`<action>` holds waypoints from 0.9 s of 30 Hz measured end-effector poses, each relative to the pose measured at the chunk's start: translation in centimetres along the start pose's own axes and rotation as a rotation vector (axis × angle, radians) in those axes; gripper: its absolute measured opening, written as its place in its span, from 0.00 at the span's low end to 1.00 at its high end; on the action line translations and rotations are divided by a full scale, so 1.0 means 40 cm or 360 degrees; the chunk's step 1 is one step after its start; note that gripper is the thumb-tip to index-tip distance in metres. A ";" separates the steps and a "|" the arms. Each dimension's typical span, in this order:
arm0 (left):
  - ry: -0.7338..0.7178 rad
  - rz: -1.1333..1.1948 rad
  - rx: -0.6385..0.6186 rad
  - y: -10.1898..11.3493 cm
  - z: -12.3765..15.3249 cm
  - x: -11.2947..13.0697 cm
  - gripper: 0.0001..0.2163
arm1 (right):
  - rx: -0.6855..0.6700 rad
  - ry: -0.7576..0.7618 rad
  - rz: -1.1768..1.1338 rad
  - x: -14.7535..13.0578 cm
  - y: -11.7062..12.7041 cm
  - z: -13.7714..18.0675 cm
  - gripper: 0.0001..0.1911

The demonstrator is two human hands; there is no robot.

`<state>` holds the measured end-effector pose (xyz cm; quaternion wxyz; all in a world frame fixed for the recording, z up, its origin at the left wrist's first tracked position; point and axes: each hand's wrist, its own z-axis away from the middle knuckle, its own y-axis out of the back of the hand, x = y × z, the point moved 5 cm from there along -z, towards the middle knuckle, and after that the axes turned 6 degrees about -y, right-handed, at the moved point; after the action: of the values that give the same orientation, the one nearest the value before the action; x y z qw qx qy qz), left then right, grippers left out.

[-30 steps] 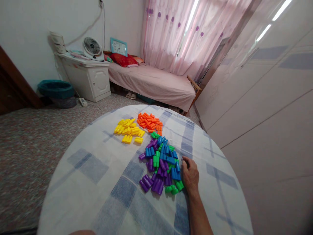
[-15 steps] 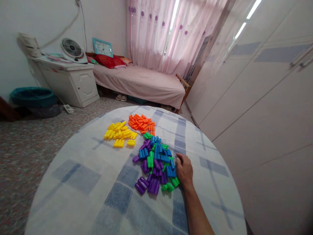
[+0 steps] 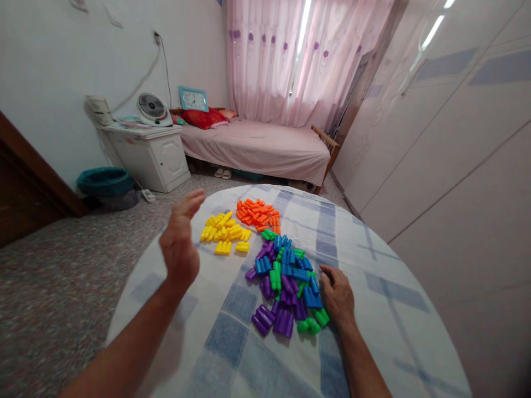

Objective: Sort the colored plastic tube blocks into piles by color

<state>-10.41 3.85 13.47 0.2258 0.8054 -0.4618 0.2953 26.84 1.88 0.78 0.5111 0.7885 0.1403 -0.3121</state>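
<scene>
In the head view, the right hand (image 3: 338, 298) rests on the round table (image 3: 385, 326) against the right edge of the mixed pile of blocks (image 3: 286, 279), its fingers curled so that any grasp cannot be told, while the left hand (image 3: 180, 246) hovers spread and empty to the left of that pile.

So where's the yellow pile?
In the head view, the yellow pile lies far left on the table, beside the orange pile, just past the left hand.

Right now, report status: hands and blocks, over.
Left hand open, aloft, empty. Right hand at edge of mixed block pile, grip unclear. Yellow pile and orange pile sit apart, beyond.
</scene>
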 end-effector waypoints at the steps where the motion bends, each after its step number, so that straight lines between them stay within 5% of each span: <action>1: 0.0004 -0.0100 -0.0053 0.002 -0.015 -0.041 0.20 | -0.0004 -0.0001 0.0003 0.001 -0.001 0.000 0.19; 7: 0.0447 -0.0487 -0.0635 -0.033 -0.053 -0.384 0.27 | -0.0047 -0.0037 0.0036 0.014 -0.005 -0.005 0.20; 10: 0.0587 -0.0403 -0.0744 -0.056 -0.050 -0.460 0.26 | -0.0066 -0.0045 0.0038 0.022 -0.005 -0.008 0.20; 19: 0.0677 -0.0016 -0.0812 -0.139 -0.022 -0.400 0.26 | -0.0075 -0.0082 0.0014 0.039 -0.013 -0.005 0.20; 27: 0.0898 0.0535 -0.0637 -0.234 0.095 -0.287 0.24 | -0.0094 -0.0073 0.0040 0.027 -0.013 -0.007 0.20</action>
<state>-5.75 12.86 1.99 0.4451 0.5456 -0.5555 0.4423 27.49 2.24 -0.22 0.5413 0.7673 0.1278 -0.3193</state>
